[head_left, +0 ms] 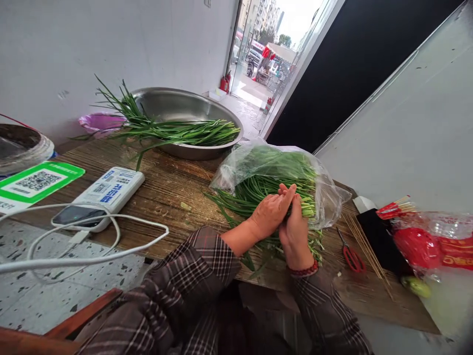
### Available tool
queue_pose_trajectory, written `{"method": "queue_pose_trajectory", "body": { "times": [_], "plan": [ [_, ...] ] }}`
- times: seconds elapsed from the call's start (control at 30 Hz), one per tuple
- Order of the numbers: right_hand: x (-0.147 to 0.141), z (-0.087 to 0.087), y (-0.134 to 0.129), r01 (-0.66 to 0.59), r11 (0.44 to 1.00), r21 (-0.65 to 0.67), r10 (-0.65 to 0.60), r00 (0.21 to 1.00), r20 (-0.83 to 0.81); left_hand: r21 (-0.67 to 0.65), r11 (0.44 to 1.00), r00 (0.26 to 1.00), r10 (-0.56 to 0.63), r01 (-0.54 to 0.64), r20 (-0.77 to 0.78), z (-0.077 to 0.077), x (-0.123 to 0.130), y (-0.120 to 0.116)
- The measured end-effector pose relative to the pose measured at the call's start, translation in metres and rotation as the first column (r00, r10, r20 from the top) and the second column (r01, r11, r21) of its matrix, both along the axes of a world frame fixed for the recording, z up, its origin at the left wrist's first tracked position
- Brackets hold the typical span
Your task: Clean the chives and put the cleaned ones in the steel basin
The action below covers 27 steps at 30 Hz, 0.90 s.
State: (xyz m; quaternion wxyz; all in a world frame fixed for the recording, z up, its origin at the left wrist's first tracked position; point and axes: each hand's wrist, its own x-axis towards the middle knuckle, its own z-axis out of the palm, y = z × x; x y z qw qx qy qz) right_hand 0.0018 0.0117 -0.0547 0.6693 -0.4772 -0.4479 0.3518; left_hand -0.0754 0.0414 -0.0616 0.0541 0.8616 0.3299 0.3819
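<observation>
Bag [328, 195] of greens [258, 190], one; basin [177, 106], one; scissors [346, 249], one pair; left hand [269, 214] touches right hand [296, 231], both grips unclear.

QR card [40, 180]: is lying beside the white box [120, 183]
Cable [22, 266]: is trailing from the box
Fire extinguisher [223, 84]: is standing beside the doorway [253, 91]

Looks like a small street-front shop or eatery, opening past a glass door [237, 59] onto parked vehicles [255, 56] and an awning [283, 52]. Has red fire extinguishers [224, 84] near the entrance. Shows a QR-code card [42, 180] on a worn wooden table [170, 182], along with a wide steel basin [177, 106] of green stalks [207, 132] and thin wooden skewers [364, 246].
</observation>
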Motion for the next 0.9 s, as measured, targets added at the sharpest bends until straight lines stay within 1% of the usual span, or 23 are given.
{"method": "queue_pose_trajectory", "body": {
  "times": [0.1, 0.17, 0.23, 0.3, 0.37, 0.43, 0.5, 0.57, 0.6, 0.67, 0.73, 0.8, 0.9],
  "plan": [
    [0.001, 0.011, -0.002, 0.109, 0.992, 0.06, -0.106, 0.993, -0.047, -0.003, 0.998, 0.998, 0.06, -0.06, 0.019, 0.002, -0.003, 0.0],
    [0.004, 0.023, -0.004, 0.174, 0.979, 0.108, -0.163, 0.981, -0.104, 0.01, 0.997, 0.997, 0.082, -0.082, 0.005, 0.004, -0.007, 0.001],
    [0.011, 0.041, -0.005, 0.182, 0.976, 0.123, -0.155, 0.967, -0.202, 0.016, 0.996, 0.996, 0.091, -0.091, -0.009, 0.006, -0.011, 0.004],
    [0.024, 0.065, -0.007, 0.14, 0.981, 0.132, -0.091, 0.942, -0.322, -0.015, 0.994, 0.994, 0.112, -0.112, -0.018, 0.007, -0.016, 0.01],
    [0.044, 0.092, -0.009, 0.164, 0.971, 0.173, -0.085, 0.916, -0.393, -0.07, 0.986, 0.988, 0.149, -0.151, -0.034, 0.007, -0.021, 0.019],
    [0.07, 0.119, -0.013, 0.222, 0.948, 0.229, -0.105, 0.895, -0.433, -0.129, 0.969, 0.978, 0.207, -0.21, -0.035, 0.004, -0.027, 0.03],
    [0.099, 0.142, -0.018, 0.292, 0.914, 0.28, -0.135, 0.873, -0.47, -0.225, 0.937, 0.961, 0.276, -0.266, 0.011, -0.002, -0.032, 0.043],
    [0.13, 0.159, -0.024, 0.339, 0.884, 0.321, -0.157, 0.864, -0.479, -0.327, 0.904, 0.944, 0.32, -0.277, 0.086, -0.008, -0.036, 0.057],
    [0.144, 0.165, -0.027, 0.346, 0.875, 0.338, -0.164, 0.869, -0.467, -0.38, 0.884, 0.929, 0.345, -0.273, 0.134, -0.011, -0.037, 0.062],
    [0.172, 0.174, -0.033, 0.343, 0.861, 0.375, -0.179, 0.895, -0.408, -0.467, 0.855, 0.895, 0.37, -0.224, 0.249, -0.015, -0.039, 0.071],
    [0.195, 0.179, -0.038, 0.332, 0.865, 0.376, -0.201, 0.917, -0.346, -0.482, 0.855, 0.864, 0.38, -0.192, 0.33, -0.016, -0.039, 0.073],
    [0.21, 0.181, -0.042, 0.371, 0.858, 0.356, -0.257, 0.909, -0.329, -0.426, 0.878, 0.87, 0.373, -0.218, 0.323, -0.013, -0.038, 0.068],
    [0.218, 0.181, -0.045, 0.441, 0.832, 0.337, -0.317, 0.876, -0.364, -0.246, 0.924, 0.915, 0.345, -0.292, 0.207, -0.001, -0.035, 0.051]
  ]
}}
